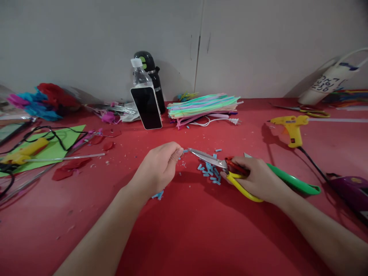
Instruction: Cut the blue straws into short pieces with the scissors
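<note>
My left hand (161,165) is closed in a pinch on a thin light-blue strip (185,151), whose short end sticks out past the fingertips; its kind is hard to make out. My right hand (255,178) grips a pair of scissors (207,157) by its red and yellow handles. The blade tips point left, close beside the strip's end, and the blades look nearly closed. Below them lies a loose pile of short light-blue cut pieces (211,169). More blue pieces (158,195) lie under my left wrist. A green-handled tool (293,179) is partly hidden behind my right hand.
At the back stand a phone (146,108), a clear bottle (141,76) and a black flask (156,82). Pastel fuzzy stems (204,105) lie bundled beside them. A yellow glue gun (293,128) rests at right, another (25,151) at left on green paper (67,138).
</note>
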Tool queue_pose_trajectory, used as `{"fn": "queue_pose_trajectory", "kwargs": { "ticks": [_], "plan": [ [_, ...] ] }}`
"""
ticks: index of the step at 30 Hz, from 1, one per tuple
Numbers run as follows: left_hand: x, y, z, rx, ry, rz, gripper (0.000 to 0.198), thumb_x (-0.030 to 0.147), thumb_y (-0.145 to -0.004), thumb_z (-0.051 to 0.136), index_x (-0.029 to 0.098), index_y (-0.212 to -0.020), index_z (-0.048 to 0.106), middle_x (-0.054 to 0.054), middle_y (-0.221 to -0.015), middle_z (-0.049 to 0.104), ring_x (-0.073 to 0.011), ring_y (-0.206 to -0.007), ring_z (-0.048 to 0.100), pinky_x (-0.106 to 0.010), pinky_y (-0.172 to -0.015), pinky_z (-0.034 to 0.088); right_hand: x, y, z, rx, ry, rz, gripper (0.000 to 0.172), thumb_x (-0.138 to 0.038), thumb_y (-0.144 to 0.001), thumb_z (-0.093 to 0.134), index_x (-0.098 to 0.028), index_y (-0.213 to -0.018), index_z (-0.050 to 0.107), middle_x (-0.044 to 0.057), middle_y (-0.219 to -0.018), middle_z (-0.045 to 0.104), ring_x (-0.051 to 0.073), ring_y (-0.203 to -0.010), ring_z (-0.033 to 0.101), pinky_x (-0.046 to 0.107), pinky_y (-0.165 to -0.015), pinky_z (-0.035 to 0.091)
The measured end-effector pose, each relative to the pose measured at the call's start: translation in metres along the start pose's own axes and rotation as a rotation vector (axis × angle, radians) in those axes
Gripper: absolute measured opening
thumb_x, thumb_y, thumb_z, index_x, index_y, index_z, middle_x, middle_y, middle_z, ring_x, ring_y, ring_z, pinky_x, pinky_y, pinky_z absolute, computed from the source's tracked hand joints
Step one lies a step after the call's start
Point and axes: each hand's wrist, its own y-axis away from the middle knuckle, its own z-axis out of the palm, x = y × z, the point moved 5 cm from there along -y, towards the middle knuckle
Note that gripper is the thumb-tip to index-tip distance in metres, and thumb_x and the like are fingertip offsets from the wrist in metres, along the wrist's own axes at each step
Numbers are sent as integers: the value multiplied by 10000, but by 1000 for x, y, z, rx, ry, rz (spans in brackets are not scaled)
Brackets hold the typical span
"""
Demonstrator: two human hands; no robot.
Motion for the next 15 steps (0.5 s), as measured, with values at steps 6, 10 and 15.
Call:
{"fn": "queue_pose_trajectory", "kwargs": {
  "ticks": [6, 10, 15],
  "plan": [
    [1, -1, 0, -8, 0, -1, 293, 318, -1038, 378, 195, -791, 474, 20, -669, 514, -134, -597, 464, -256, -575, 340, -4, 0, -3, 13, 25, -29, 299, -377, -806, 627, -212, -651, 431, -49, -593, 370, 117, -583, 283, 254, -532, 285],
    [2, -1, 1, -12, -1, -1, 291, 320, -1038, 382, 194, -796, 482, 18, -666, 513, -135, -589, 461, -258, -569, 337, -3, 0, -3, 20, 48, -36, 305, -377, -797, 629, -211, -643, 424, -50, -584, 365, 116, -580, 277, 253, -524, 271],
    [3, -1, 2, -20, -1, -2, 292, 332, -1041, 385, 193, -809, 495, 24, -675, 509, -128, -598, 460, -257, -576, 339, -1, -1, -1, 8, 67, -13, 280, -375, -795, 621, -210, -643, 453, -49, -576, 368, 120, -579, 286, 259, -522, 255]
  ]
}}
